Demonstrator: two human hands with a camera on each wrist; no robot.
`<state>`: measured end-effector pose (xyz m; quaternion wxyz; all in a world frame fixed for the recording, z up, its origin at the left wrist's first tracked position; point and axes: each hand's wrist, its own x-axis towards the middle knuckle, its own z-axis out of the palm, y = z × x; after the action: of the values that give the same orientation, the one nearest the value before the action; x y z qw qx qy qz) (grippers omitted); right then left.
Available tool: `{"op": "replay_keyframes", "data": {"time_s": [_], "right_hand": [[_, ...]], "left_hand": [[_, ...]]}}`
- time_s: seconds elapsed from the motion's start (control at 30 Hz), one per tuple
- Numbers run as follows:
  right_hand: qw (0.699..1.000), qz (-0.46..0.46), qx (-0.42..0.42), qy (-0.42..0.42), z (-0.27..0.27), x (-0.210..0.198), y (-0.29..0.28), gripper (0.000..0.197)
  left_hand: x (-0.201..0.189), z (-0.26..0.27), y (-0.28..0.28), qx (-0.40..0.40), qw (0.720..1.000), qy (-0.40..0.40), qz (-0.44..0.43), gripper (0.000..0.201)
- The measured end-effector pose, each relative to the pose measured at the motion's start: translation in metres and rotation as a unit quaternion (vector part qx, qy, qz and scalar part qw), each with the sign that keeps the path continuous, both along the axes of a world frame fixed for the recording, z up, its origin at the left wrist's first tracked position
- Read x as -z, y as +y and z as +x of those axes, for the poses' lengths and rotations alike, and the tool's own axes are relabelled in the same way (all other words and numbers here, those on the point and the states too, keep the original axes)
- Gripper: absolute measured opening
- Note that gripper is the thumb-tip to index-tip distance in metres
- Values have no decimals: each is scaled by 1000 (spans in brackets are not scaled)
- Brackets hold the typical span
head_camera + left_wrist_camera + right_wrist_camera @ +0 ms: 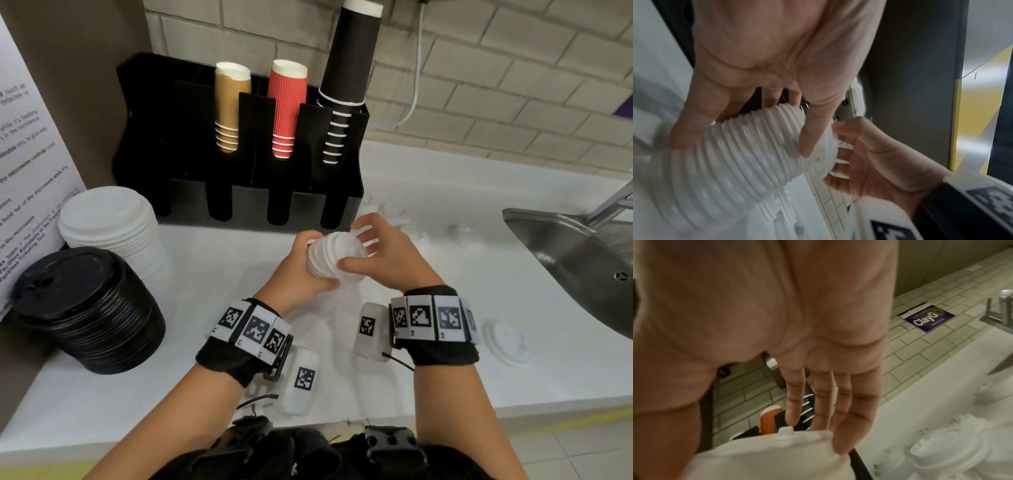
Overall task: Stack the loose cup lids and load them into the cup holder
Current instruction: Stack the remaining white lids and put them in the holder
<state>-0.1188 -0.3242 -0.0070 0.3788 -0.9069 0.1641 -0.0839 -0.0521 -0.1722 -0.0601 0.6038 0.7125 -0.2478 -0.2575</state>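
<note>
Head view showed the left hand (301, 265) curled round one stack of white lids (329, 255); the right hand (385, 262), fingers nearly straight, touched its end.

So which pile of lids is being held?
The small white stack, gripped by the left hand, right hand touching its end. The bigger white pile and the black pile sit on the counter.

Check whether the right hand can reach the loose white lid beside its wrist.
Probably yes. The loose white lid lies uncovered on the counter beside the right hand, nothing between; the left hand grips the lid stack, so the right could leave it.
</note>
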Motion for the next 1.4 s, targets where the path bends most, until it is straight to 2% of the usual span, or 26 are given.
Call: {"op": "replay_keyframes", "data": {"time_s": [0.13,0.43,0.7,0.77,0.83,0.9,1.0,1.07,1.23,1.4], "right_hand": [[1000,-27,3,-6,6,4,0,49],[997,-72,-38,2,12,4,-7,38],[995,-73,-61,27,13,8,-19,48],[998,-28,-44,15,8,7,-29,53],[1000,-10,19,-1,1,5,-47,49],[993,-50,93,50,-9,5,-70,51],[956,-88,171,220,-25,9,-96,74],[936,-76,192,284,-31,13,-103,86],[923,-79,191,324,-35,25,-104,95],[916,-103,188,339,-33,32,-98,90]], "left_hand": [[0,0,-9,-7,1000,25,6,72],[2,-1,-24,-19,999,43,9,70],[3,0,-31,-25,999,42,4,72],[2,0,-31,-19,999,30,-2,74],[0,0,-32,-15,1000,16,1,75],[-1,1,-33,-12,1000,9,8,77],[0,1,-32,-3,1000,7,3,81],[0,1,-31,-7,1000,9,-10,79],[2,2,-33,-29,999,15,-23,59],[5,1,-33,-46,999,9,-15,64]]}}
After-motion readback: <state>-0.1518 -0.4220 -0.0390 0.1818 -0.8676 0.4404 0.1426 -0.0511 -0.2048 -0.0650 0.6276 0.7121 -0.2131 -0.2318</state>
